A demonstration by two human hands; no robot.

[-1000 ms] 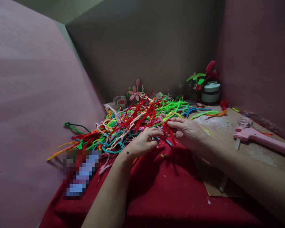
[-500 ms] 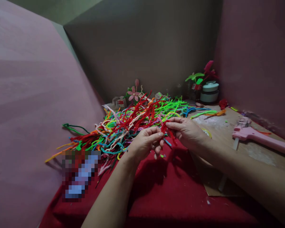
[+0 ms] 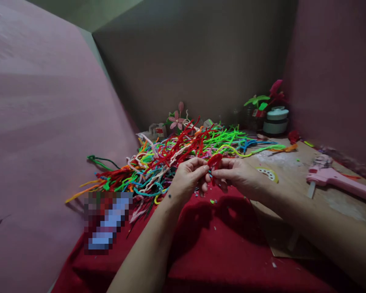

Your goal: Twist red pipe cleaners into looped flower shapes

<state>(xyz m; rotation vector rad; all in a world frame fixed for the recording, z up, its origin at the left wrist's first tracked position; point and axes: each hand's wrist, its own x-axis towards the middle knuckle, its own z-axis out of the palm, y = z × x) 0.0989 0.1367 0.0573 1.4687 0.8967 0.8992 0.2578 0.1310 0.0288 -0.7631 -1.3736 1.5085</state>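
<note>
Between my hands is a red pipe cleaner [image 3: 215, 161], bent into a loop that stands up above the fingertips. My left hand [image 3: 191, 176] pinches it from the left with thumb and forefinger. From the right, my right hand [image 3: 233, 173] grips it, fingertips close to those of the left. Both hands are held above the red cloth [image 3: 219, 244], in front of a big heap of pipe cleaners [image 3: 171, 152] in red, green, white, orange and blue. The lower part of the held piece is hidden by the fingers.
At right, a pink glue gun [image 3: 338, 177] with a glue stick lies on a brown board [image 3: 317, 150], near a yellow-rimmed round piece [image 3: 268, 174]. Pipe-cleaner flowers [image 3: 177, 121] and a lidded pot [image 3: 276, 121] stand behind. A blurred-out blue item [image 3: 110, 224] lies left.
The red pipe cleaner, hanging down between my fingers before, now shows a raised loop. My right hand has shifted lower and turned. The whole view has swung slightly left.
</note>
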